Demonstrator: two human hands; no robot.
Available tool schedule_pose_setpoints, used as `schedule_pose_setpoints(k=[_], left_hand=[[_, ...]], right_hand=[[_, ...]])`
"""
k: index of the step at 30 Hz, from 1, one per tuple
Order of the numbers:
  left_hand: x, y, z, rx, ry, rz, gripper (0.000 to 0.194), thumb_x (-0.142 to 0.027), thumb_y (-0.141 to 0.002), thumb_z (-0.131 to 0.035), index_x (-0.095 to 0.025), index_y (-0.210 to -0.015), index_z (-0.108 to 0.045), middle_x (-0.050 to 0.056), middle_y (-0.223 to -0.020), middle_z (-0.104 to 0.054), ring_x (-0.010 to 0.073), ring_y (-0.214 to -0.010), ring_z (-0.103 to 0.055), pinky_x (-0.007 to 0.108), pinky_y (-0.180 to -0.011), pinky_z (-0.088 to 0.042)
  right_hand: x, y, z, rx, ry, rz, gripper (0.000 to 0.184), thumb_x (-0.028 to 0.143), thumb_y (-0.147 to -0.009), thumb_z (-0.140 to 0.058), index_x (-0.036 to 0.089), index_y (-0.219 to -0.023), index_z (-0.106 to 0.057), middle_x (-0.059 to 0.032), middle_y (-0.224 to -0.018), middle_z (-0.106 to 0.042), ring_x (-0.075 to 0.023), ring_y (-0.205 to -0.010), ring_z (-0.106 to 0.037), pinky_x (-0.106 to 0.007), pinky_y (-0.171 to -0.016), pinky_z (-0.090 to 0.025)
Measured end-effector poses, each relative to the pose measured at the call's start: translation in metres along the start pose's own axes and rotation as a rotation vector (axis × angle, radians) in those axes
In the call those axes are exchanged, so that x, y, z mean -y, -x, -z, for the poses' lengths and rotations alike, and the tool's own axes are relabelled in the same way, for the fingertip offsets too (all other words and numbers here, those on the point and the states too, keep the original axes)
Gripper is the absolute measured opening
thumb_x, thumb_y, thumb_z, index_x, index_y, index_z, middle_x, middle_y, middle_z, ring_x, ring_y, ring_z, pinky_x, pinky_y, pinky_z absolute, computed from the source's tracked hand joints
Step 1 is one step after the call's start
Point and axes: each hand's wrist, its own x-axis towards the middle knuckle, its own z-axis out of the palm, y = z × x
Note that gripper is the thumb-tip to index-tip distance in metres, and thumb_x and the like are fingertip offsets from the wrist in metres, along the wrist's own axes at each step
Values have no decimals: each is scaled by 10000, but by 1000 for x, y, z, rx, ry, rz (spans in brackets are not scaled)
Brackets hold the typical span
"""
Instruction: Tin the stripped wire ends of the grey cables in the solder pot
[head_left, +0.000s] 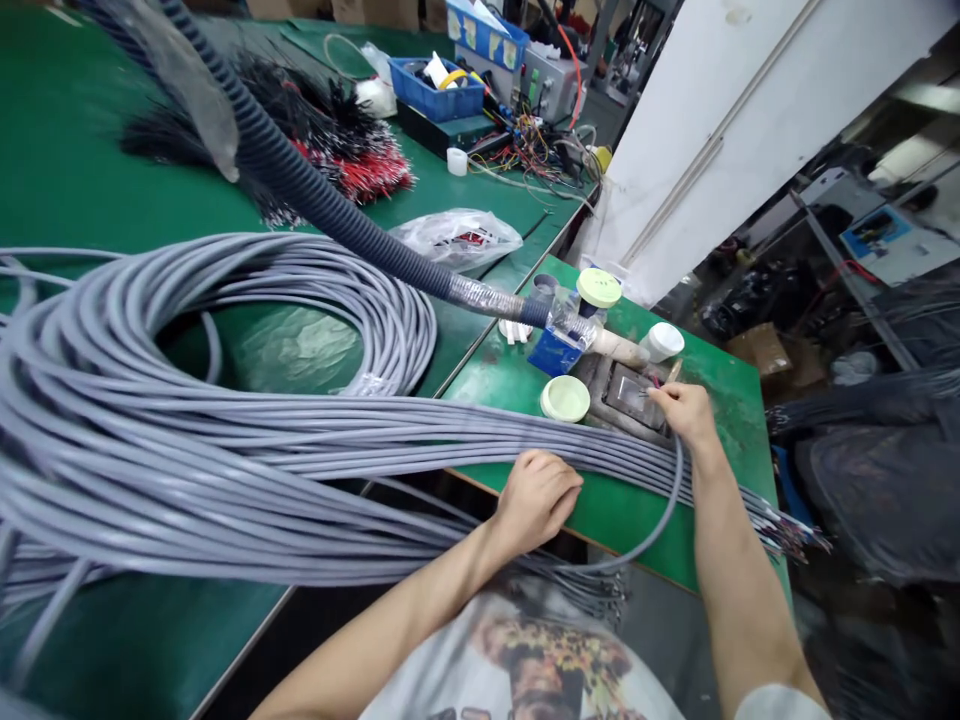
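My right hand (685, 412) pinches the end of a grey cable (670, 515), with thin coloured wires at its tip. The tip is over a small dark metal pot (631, 393) with a shiny surface inside. From the hand this cable curves down and back toward my body. My left hand (538, 497) is closed, its fingers curled, at the near edge of the green board beside a bundle of grey cables (480, 428); whatever it may hold is hidden. The bundle passes between the left hand and the pot, its stripped ends (795, 535) at the right.
A ribbed hose (337, 210) slants overhead to a nozzle by the pot. Near it are a pale green dish (565, 399), a white jar (663, 341) and a blue box (555, 351). A large cable coil (397, 330) covers the left. Black and red wires (322, 130) lie behind.
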Motion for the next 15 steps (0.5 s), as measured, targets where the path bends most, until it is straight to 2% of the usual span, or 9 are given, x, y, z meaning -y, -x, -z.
schedule_pose_setpoints(k=[2,5,15], left_hand=[[0,0,0,1,0,2,124,-166,-877,-532,-208,-972,-600,21,-914,-699,174,-906,-602,370,-873,-384],[-1,0,0,11,-1,7,123,-162,-879,-530,-210,-968,-599,17,-917,-698,172,-906,-601,368,-880,-385],[0,1,-1,11,0,0,131,-152,-878,-533,-208,-975,-601,27,-919,-701,179,-902,-603,386,-869,-384]], right_hand=[[-17,1,-9,-5,18,-44,446,492,-779,-520,126,-632,-728,-26,-486,-579,-148,-505,-515,-257,-496,-309],[-29,1,-23,-2,40,-82,425,482,-770,-523,144,-641,-745,-28,-515,-612,-154,-530,-542,-252,-512,-322],[-31,-4,-37,25,66,-104,336,436,-729,-566,174,-609,-740,-44,-544,-645,-175,-560,-568,-262,-528,-333]])
